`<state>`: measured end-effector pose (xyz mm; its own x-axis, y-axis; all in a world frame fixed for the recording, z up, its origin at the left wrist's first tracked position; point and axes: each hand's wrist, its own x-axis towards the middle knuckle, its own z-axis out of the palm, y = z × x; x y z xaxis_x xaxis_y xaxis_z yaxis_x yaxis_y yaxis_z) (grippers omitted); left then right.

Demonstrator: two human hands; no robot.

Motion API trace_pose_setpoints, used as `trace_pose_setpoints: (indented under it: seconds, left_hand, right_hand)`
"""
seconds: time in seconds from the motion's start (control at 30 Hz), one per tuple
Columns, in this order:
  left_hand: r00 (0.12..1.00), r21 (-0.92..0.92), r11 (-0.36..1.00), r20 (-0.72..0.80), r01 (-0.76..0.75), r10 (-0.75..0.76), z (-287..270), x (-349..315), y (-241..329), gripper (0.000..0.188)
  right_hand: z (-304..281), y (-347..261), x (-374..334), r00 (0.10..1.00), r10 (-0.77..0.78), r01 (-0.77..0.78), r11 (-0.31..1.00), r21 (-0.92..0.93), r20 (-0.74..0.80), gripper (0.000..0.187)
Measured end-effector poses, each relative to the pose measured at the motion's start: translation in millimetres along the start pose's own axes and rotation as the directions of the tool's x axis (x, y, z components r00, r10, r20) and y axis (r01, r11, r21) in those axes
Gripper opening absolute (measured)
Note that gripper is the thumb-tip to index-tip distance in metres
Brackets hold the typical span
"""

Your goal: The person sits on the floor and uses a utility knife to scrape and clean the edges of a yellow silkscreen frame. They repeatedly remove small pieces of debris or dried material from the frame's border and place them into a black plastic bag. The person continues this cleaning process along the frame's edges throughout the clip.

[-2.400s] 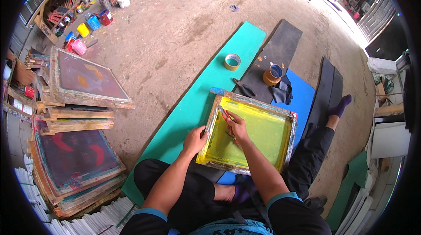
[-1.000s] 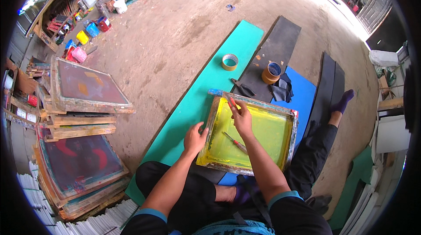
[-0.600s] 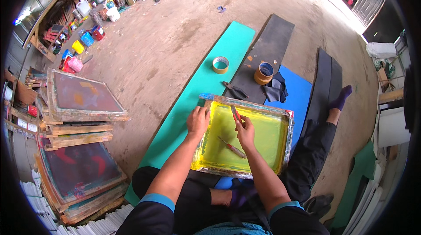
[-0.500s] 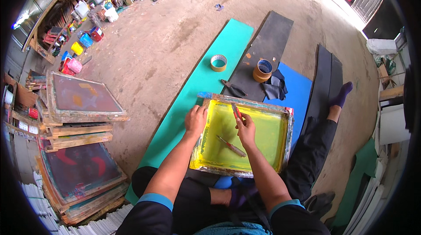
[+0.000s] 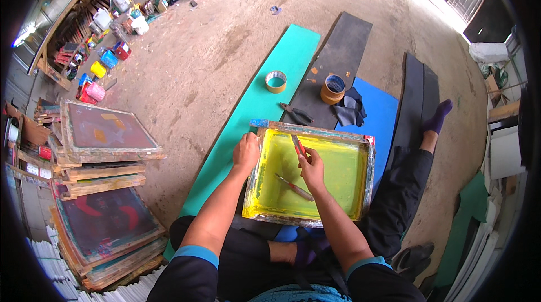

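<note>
Across my lap lies a wooden screen-printing frame [image 5: 369,183] with yellow-stained mesh. My left hand [image 5: 246,151] is closed at its upper left corner, fingers curled over the side rail. In my right hand [image 5: 311,168], above the mesh, is a red utility knife [image 5: 298,145], its tip toward the far rail. A slim pointed hand tool [image 5: 296,187] with a pale, reddish handle lies slanted on the mesh below that hand. Beyond the far rail, pliers [image 5: 296,114] with dark handles rest across the edges of the green and black mats.
A tape roll [image 5: 275,81] sits on the green mat [image 5: 294,48]; brown tape rolls [image 5: 332,90] and black scraps [image 5: 350,107] lie farther right, by a blue sheet [image 5: 380,105]. Stacked screen frames [image 5: 107,158] stand at left. Paint cans [image 5: 121,50] line the far left wall.
The whole view has shifted slightly. Both hands keep nearly the same places on and over the frame, and the knife stays in my right hand.
</note>
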<state>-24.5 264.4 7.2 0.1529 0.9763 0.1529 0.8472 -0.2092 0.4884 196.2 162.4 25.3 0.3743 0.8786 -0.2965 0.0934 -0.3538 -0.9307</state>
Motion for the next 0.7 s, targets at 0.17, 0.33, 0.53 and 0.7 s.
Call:
trace_pose_setpoints:
  seconds: [0.17, 0.33, 0.53, 0.7]
  left_hand:
    - [0.974, -0.182, 0.965, -0.094, 0.189, -0.208, 20.3, 4.9, -13.1, 0.009]
    - [0.82, -0.591, 0.669, -0.021, 0.451, -0.572, 16.8, 21.9, -23.5, 0.02]
    - [0.822, -0.719, 0.502, 0.169, 0.48, -0.544, 0.1, 10.2, -29.1, 0.017]
    - [0.757, -0.824, 0.286, 0.238, 0.489, -0.608, -4.5, -11.2, -52.2, 0.015]
  right_hand:
    - [-0.3, -7.6, -3.2, 1.0, 0.019, -0.019, 1.0, 0.018, 0.012, 0.039]
    - [-3.0, -5.3, -5.8, 0.999, 0.039, -0.039, 0.999, -0.004, 0.019, 0.036]
    - [11.0, -8.3, -13.1, 0.994, 0.085, -0.09, 0.994, 0.062, 0.073, 0.031]
    - [17.2, -1.4, -16.9, 0.992, 0.058, -0.07, 0.993, 0.095, 0.116, 0.029]
